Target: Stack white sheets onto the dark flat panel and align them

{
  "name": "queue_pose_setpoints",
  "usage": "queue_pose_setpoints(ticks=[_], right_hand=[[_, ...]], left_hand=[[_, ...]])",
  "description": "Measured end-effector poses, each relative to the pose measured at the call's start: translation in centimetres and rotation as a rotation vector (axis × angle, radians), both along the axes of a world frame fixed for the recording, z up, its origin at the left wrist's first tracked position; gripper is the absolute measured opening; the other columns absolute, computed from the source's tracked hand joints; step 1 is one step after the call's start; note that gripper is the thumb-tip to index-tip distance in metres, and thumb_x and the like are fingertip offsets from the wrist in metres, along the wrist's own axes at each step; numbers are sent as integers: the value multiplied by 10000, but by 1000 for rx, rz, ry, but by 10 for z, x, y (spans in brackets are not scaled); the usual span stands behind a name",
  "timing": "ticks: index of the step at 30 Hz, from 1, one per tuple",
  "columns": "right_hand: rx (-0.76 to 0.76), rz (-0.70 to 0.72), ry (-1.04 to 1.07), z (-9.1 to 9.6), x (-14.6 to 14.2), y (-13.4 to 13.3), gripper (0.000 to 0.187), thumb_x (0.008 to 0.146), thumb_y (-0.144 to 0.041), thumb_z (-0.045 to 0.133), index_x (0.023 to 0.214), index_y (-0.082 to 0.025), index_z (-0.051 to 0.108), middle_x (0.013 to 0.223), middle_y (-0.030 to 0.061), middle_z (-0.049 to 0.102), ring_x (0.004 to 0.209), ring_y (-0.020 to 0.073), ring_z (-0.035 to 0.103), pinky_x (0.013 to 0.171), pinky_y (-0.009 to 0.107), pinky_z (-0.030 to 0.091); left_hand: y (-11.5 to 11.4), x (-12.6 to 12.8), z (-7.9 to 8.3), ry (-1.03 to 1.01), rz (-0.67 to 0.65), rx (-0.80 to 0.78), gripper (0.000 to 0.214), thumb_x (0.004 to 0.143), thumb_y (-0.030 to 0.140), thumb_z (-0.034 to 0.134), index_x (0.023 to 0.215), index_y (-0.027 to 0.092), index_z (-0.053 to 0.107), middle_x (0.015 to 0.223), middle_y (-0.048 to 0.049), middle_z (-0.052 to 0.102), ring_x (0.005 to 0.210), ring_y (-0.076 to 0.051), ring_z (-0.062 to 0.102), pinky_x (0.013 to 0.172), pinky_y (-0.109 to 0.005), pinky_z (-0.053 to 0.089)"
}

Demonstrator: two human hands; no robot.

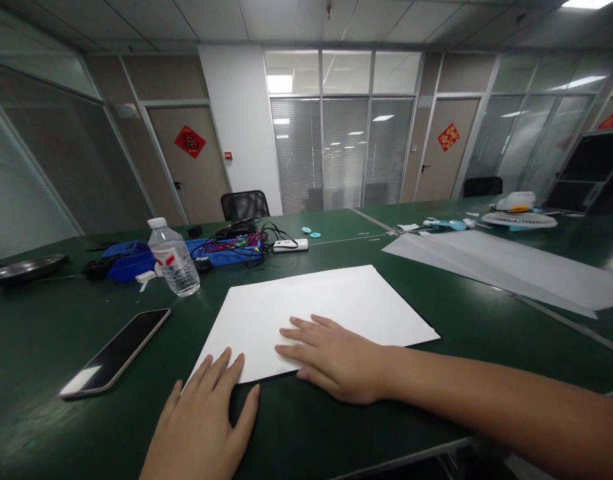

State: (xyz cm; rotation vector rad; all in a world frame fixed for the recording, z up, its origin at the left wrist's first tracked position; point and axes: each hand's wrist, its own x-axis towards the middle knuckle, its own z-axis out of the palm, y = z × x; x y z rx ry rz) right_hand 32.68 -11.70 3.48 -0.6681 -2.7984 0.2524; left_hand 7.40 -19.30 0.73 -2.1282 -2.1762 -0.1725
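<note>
Room: office with glazed partitions, blinds [341, 160] lowered, seen from where I stand beyond the chair [245, 205].
Bench: dark green [306, 440], broad, jointed by pale seams.
White sheet: one [306, 293], flat on the bench directly before the person, dark edging along its near and right sides; whether single or a stack, cannot tell.
Left hand: one [199, 423], palm down, reaching in from the near edge; fingers loosely spread over the sheet's near left corner, thumb splayed out above the bench, nothing gripped.
Right hand: one [341, 363], palm down, fingers fanned and pointing left across the sheet, thumb by the near edge, nothing gripped; forearm low, slanting in from the right.
Handling, in my judgement: steadying suits flat, light fingers; even pressure from both hands should prevent skidding or creasing, and spreading the left fingers further inward would hold that corner better.
Left of sheet: phone [119, 353], dark screen up; water bottle [173, 260], capped, leaning in view.
Behind: blue tray [251, 255] with tangled wires [236, 239].
Right: large translucent sheets [516, 263], overlapping, apart from the white one.
</note>
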Motion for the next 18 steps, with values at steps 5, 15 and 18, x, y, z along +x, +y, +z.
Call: queue_pose_setpoints(ticks=[5,15,18], right_hand=[[232,-337,78,10,75,68,513,1050,-391,413,1524,-205,481,1557,106,498,1487,269,370,1214,545,292],[64,-1304,-175,-41,330,179,635,1008,-509,403,1466,-95,555,1445,224,579,1269,352,588,1024,455,458],[44,-1290,-171,-48,338,182,642,1010,-520,402,1484,-111,545,1425,218,599,1244,342,606,1002,433,463]], left_hand=[[-2,-6,1,-25,3,-14,671,948,601,348,1492,258,541,1611,-57,445,1514,-326,360,1220,-601,283],[1,-14,-8,-73,-11,11,653,948,618,369,1482,288,551,1599,-51,462,1505,-337,373,1216,-623,283],[2,-13,-9,-63,-12,8,656,950,619,370,1488,286,541,1602,-50,456,1508,-334,367,1215,-621,290]])
